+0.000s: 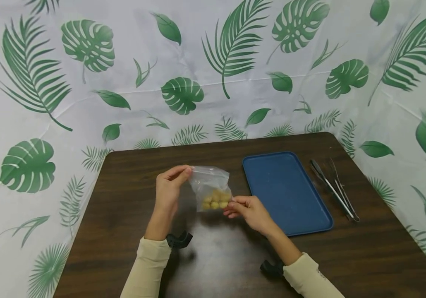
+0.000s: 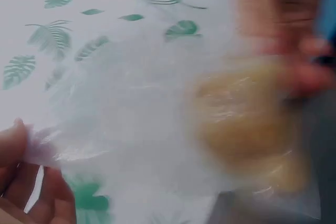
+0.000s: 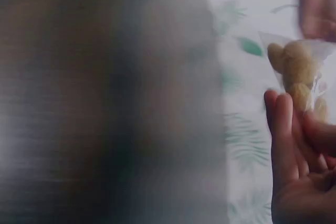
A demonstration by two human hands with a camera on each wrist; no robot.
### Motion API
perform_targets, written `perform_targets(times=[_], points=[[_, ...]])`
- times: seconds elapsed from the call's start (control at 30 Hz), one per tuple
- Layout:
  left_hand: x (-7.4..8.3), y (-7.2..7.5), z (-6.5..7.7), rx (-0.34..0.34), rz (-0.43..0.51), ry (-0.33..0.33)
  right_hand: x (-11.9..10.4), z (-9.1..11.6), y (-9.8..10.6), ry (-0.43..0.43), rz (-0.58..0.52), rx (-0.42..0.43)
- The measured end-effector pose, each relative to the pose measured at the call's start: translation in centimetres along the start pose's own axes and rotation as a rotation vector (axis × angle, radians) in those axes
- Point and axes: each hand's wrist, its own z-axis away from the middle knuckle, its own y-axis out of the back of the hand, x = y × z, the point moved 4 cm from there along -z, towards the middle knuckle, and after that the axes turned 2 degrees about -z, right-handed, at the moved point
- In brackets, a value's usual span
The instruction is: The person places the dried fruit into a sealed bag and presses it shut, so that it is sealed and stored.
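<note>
A clear plastic zip bag [image 1: 210, 178] hangs between my two hands over the table. Several yellowish-brown round pieces [image 1: 216, 199] lie in its lower part; they look like small cookies or nuggets, blurred in the left wrist view. My left hand [image 1: 169, 186] pinches the bag's upper left corner between thumb and fingers. Lower down, my right hand [image 1: 249, 212] pinches the right edge beside the pieces. In the right wrist view, the thumb presses the bag against the fingers [image 3: 283, 124] just under the pieces [image 3: 299, 69].
To the right of the bag lies a blue tray [image 1: 285, 190] on the dark wooden table [image 1: 123, 231]. Metal tongs [image 1: 336, 190] rest beyond the tray's right side. A white cloth with green leaves [image 1: 131, 54] hangs behind the table.
</note>
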Motion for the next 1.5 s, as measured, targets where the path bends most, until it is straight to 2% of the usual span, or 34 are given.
perform_targets(times=[0.13,0.27,0.43,0.5,0.6,0.7,0.87,1.0,1.1,1.27,1.37,1.5], points=[[1.3,-0.5,-1.0,0.008,0.034,-0.082,0.9,0.8,-0.1,0.014,0.046,0.030],[1.3,-1.2,-1.0,-0.028,0.037,-0.083,0.9,1.0,0.3,0.029,0.119,0.047],[1.4,-1.9,-0.3,-0.091,0.040,-0.120,-0.2,1.2,1.3,-0.022,0.278,-0.046],[1.5,-2.2,0.0,-0.123,0.036,-0.149,-1.3,0.9,1.7,-0.031,0.263,-0.060],[1.5,-2.4,0.3,-0.163,0.026,-0.167,-3.0,-0.2,2.2,-0.022,0.209,-0.012],[1.3,-2.4,0.4,-0.171,0.013,-0.166,-4.0,-1.7,2.2,-0.008,0.198,0.032],[0.5,-2.1,0.6,-0.143,-0.021,-0.153,-4.6,-2.9,1.8,-0.010,0.157,0.073],[0.2,-1.8,0.5,-0.112,0.005,-0.153,-5.3,-2.5,1.8,-0.011,0.119,0.115],[0.1,-1.4,0.4,-0.078,0.018,-0.154,-5.8,-2.3,2.0,-0.006,0.094,0.114],[0.1,-0.8,0.3,-0.038,0.035,-0.143,-7.2,-2.2,2.2,0.053,0.058,0.124],[-0.2,-0.6,0.4,-0.108,0.090,-0.128,-8.3,-2.2,2.1,0.098,0.063,0.143],[-1.8,-0.4,0.9,-0.344,0.115,-0.075,-9.9,-2.1,2.0,0.145,0.067,0.174]])
